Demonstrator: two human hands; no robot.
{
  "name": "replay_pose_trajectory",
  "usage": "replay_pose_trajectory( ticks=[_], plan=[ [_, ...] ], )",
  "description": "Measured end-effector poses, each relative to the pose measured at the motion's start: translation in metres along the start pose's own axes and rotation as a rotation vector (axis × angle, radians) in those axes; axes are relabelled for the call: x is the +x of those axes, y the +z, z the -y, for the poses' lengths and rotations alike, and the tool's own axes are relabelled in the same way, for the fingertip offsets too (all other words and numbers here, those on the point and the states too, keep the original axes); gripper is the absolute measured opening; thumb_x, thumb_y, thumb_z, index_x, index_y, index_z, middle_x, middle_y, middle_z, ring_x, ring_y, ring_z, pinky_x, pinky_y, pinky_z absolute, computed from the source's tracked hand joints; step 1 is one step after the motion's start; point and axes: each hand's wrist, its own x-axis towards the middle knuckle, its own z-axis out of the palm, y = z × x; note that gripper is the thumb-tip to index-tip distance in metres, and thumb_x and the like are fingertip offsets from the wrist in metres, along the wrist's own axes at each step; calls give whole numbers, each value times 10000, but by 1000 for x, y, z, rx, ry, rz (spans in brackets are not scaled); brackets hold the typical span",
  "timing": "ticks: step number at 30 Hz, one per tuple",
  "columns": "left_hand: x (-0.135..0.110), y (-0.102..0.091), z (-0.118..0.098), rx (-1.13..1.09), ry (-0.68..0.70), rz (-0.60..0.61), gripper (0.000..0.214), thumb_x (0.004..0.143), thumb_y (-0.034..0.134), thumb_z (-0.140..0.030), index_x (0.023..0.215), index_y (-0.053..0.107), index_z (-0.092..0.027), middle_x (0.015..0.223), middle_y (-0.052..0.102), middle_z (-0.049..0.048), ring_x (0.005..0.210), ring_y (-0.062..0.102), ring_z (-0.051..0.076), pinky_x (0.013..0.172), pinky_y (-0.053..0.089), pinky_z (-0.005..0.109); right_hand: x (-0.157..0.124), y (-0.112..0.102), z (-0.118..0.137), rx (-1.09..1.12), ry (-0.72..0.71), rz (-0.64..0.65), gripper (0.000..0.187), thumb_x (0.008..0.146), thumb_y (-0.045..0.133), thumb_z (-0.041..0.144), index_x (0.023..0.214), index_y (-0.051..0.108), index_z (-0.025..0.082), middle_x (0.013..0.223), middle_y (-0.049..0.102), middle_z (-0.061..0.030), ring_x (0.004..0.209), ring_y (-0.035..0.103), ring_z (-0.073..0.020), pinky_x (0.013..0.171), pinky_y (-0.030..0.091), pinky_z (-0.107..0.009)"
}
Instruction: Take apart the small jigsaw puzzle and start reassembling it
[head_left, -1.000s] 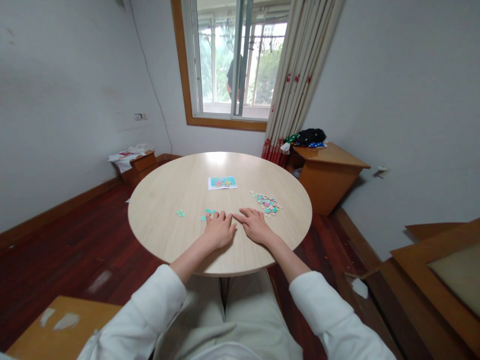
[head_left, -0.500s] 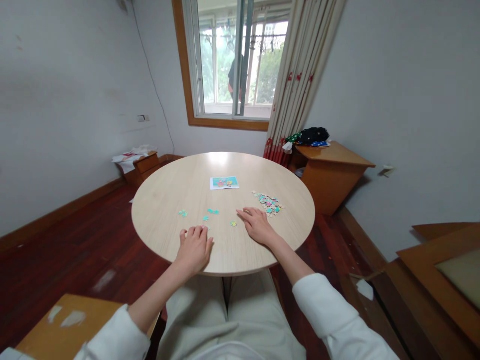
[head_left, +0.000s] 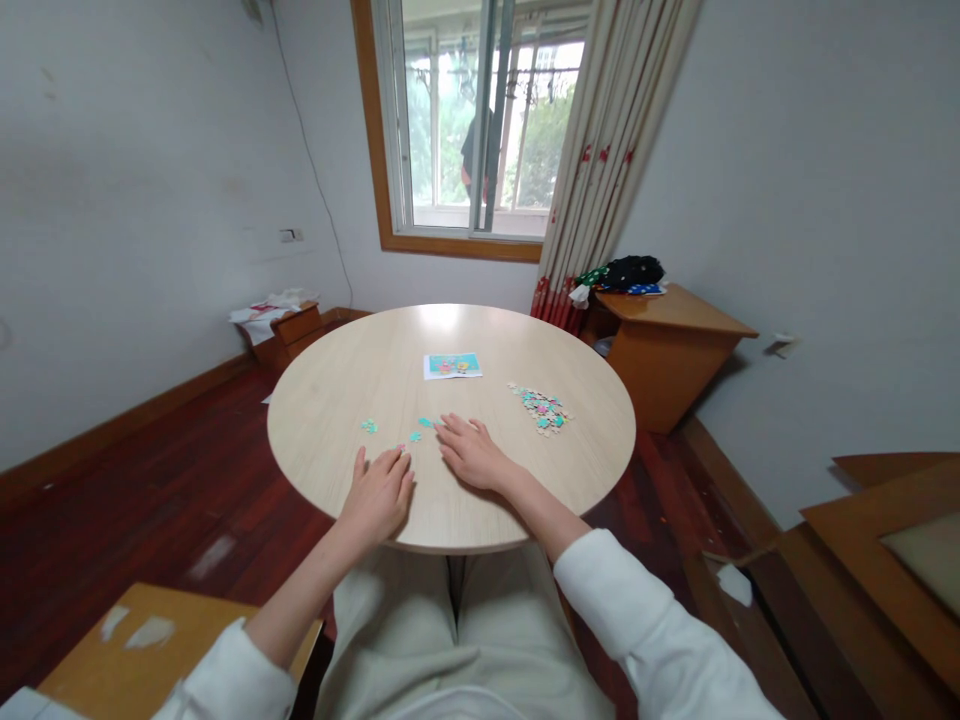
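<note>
On the round table (head_left: 315, 400) my left hand (head_left: 379, 492) rests palm down with fingers spread, its fingertips beside a small pinkish puzzle piece (head_left: 400, 448). My right hand (head_left: 474, 454) lies flat with fingers stretched out, close to a teal puzzle piece (head_left: 425, 422). Another teal piece (head_left: 415, 437) sits between the two hands. Farther left is a small group of teal puzzle pieces (head_left: 369, 426). To the right lies a pile of mixed puzzle pieces (head_left: 544, 408). What is under my right palm is hidden.
A printed picture card (head_left: 453, 366) lies toward the table's far side. Behind the table stands a wooden cabinet (head_left: 667, 350) with cloths on top. A wooden stool or box (head_left: 172, 640) is at lower left. A person (head_left: 477, 155) is visible beyond the window.
My right hand has moved left, away from the pile, and now covers the spot where a yellowish piece lay. My left hand has shifted slightly left and its fingers are more stretched.
</note>
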Motion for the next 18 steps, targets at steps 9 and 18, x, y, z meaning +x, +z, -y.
replay_pose_trajectory(
  ticks=[9, 18],
  plan=[
    [19, -1, 11, 91, -4, 64, 427, 908, 273, -205, 1213, 555, -103, 1327, 528, 190, 1256, 466, 277, 1109, 158, 571, 31, 19, 26, -42, 4, 139, 559, 948, 314, 405, 1394, 363, 72, 1467, 304, -194, 1376, 276, -275, 1115, 220, -481],
    [78, 9, 21, 109, 93, 194, 407, 876, 296, -129, 1182, 564, -113, 1327, 519, 198, 1258, 447, 314, 1052, 139, 668, -7, 16, 34, -96, -92, 101, 548, 949, 319, 361, 1373, 387, 21, 1437, 349, -207, 1350, 330, -267, 1119, 249, -432]
  ],
)
